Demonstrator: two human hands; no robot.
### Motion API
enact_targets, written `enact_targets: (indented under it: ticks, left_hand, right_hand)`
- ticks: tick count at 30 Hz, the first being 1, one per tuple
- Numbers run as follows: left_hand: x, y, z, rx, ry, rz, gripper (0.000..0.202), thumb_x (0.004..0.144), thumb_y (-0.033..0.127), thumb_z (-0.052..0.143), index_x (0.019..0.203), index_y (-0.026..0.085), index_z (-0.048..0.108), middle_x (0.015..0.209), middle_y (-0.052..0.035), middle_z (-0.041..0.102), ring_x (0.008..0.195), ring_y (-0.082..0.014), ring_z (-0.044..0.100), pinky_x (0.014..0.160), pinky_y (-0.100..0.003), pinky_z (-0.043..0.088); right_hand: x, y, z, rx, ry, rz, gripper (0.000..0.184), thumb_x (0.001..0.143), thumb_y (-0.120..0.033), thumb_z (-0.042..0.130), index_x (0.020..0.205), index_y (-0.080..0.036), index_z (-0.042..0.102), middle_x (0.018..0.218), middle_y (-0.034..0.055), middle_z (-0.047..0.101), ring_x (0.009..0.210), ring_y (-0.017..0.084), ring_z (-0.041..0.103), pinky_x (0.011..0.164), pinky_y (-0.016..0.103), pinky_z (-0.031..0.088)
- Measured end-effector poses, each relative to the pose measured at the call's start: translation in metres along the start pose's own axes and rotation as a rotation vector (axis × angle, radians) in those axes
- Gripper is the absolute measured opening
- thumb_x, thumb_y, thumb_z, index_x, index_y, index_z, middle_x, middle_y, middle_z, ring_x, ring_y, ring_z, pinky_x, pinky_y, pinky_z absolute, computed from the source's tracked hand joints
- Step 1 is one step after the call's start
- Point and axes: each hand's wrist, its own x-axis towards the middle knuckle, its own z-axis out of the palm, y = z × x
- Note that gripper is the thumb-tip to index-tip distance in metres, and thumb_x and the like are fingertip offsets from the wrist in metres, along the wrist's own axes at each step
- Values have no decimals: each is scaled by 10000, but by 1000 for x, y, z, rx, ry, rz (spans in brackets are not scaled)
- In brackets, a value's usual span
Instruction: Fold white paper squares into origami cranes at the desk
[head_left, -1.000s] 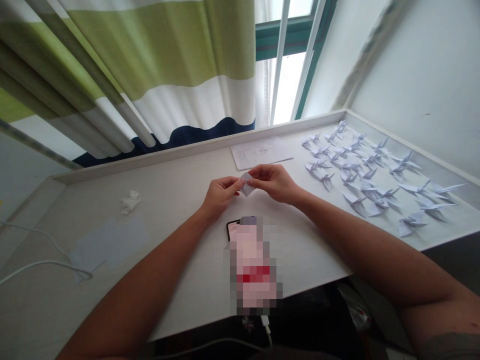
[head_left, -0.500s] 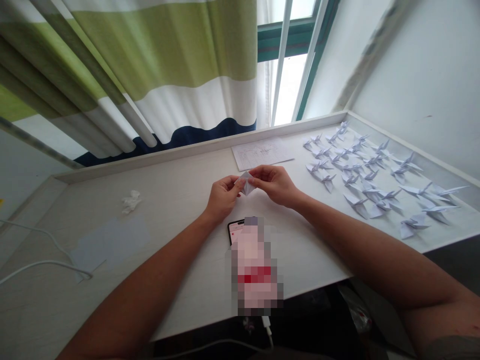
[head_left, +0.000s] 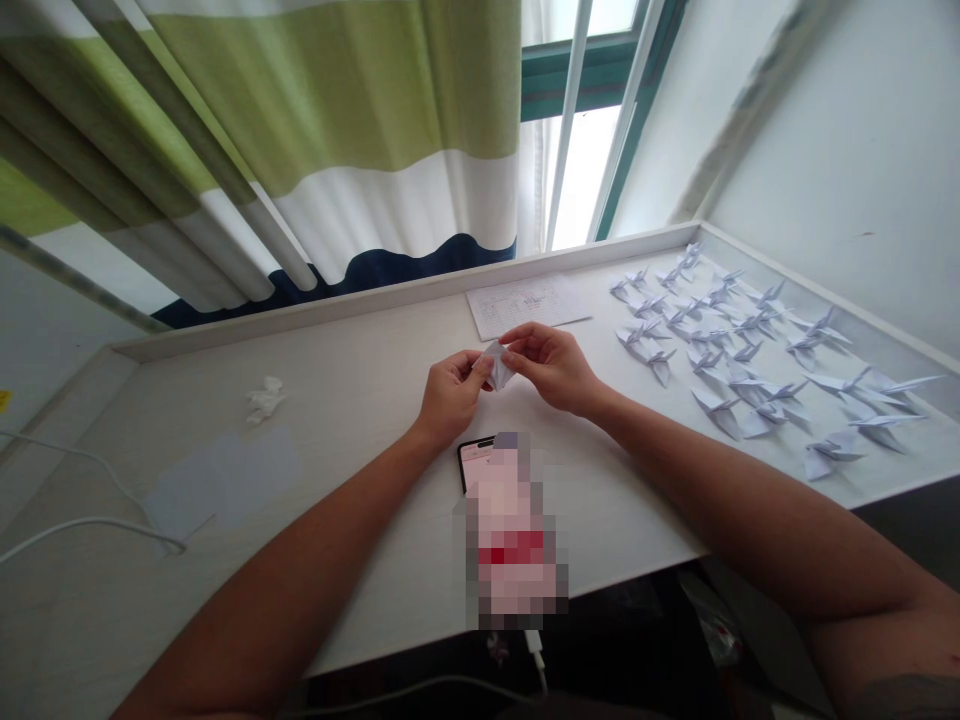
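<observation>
Your left hand [head_left: 452,396] and right hand [head_left: 553,368] each pinch one side of the folded paper [head_left: 498,369] over the tabletop [head_left: 352,375], likely for even control; paper cranes [head_left: 756,324] sit well apart rightward, presumably to avoid crushing.

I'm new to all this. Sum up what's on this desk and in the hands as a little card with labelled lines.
Left hand: pinching one side of the folded paper
Right hand: pinching its other side
Folded paper: small, white, diamond-like outline
Phone: on the desk, between the forearms; screen mostly pixelated
Paper birds: many, white, grouped on the right
Printed sheet: beyond the hands; text too small to read
Far left: crumpled white wad, pale sheets, white cable
</observation>
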Motion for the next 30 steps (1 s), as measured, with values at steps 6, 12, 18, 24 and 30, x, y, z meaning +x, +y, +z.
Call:
enact_targets:
  ticks: [6, 12, 18, 24, 30]
  left_hand:
    - [-1, 3, 1, -7, 15, -6, 373, 854, 540, 805, 847, 168, 779, 758, -38, 737, 699, -150, 631, 719, -303, 555]
    - [-2, 4, 1, -8, 31, -23, 366, 830, 539, 818, 844, 175, 795, 758, -33, 737, 694, -149, 617, 724, -308, 548]
    - [-1, 5, 1, 27, 49, -27, 386, 811, 561, 825, 807, 178, 779, 724, -25, 713, 651, -141, 579, 666, -295, 516]
    - [-3, 4, 1, 66, 49, -18, 395, 833, 560, 815, 819, 169, 758, 716, -24, 698, 646, -139, 577, 646, -290, 487]
    - [-7, 4, 5, -29, 0, -10, 538, 816, 493, 865, 1162, 240, 540, 703, 57, 649, 622, -129, 606, 608, -257, 439]
  right_hand:
    - [-1, 0, 2, -16, 28, 7, 379, 849, -494, 838, 1028, -199, 684, 802, 18, 720, 752, 170, 687, 727, 360, 570]
    - [-1, 2, 3, -30, 64, 4, 393, 835, -527, 841, 1003, -205, 690, 790, 16, 729, 733, 164, 678, 695, 350, 551]
    - [-1, 5, 5, 14, 61, -7, 365, 837, -483, 847, 994, -195, 687, 778, 17, 732, 729, 166, 691, 702, 347, 558]
    - [1, 7, 2, 0, 28, 58, 422, 814, -505, 865, 1042, -175, 734, 774, 13, 728, 731, 156, 676, 730, 341, 578]
    - [2, -2, -4, -71, -71, 94, 410, 837, -569, 830, 926, -169, 803, 897, 67, 804, 799, 183, 714, 758, 342, 578]
